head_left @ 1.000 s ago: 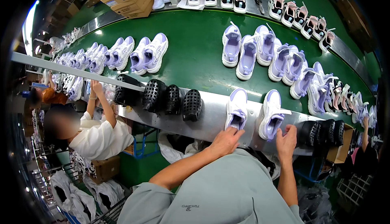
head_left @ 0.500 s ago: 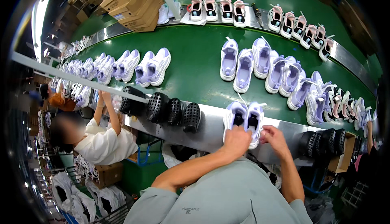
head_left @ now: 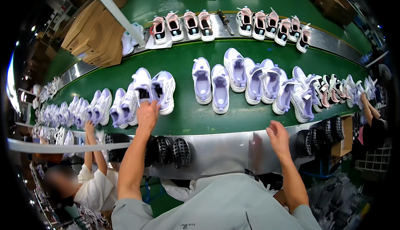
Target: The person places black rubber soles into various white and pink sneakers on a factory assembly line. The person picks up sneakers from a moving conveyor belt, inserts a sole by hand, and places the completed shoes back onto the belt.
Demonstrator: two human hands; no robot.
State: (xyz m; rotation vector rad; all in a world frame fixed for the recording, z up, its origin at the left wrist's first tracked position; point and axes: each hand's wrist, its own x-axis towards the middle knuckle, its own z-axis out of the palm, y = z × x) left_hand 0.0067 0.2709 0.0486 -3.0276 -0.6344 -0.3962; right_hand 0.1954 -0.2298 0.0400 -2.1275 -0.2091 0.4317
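Note:
My left hand (head_left: 148, 115) reaches out over the green belt to the left. Its fingers are closed at the heel ends of a pair of white and lavender sneakers, a left one (head_left: 142, 80) and a right one (head_left: 164, 89), toes pointing away from me. Dark material shows inside both shoes. My right hand (head_left: 278, 137) hovers over the metal edge in front of me, empty, its fingers loosely bent and apart. Beyond it on the belt stands a group of lavender sneakers (head_left: 220, 89) with their openings toward me.
Black studded forms (head_left: 181, 153) line the metal ledge (head_left: 225, 155), with more (head_left: 306, 142) beside an open carton (head_left: 342, 136) at right. Pink and black sneakers (head_left: 191, 25) stand on the far rail near a screwdriver-like tool (head_left: 225, 21). A co-worker (head_left: 93, 184) works at left.
My left hand has carried the pair of sneakers from the metal ledge before me to the belt at left. My right hand has come away from the shoes. The view has shifted.

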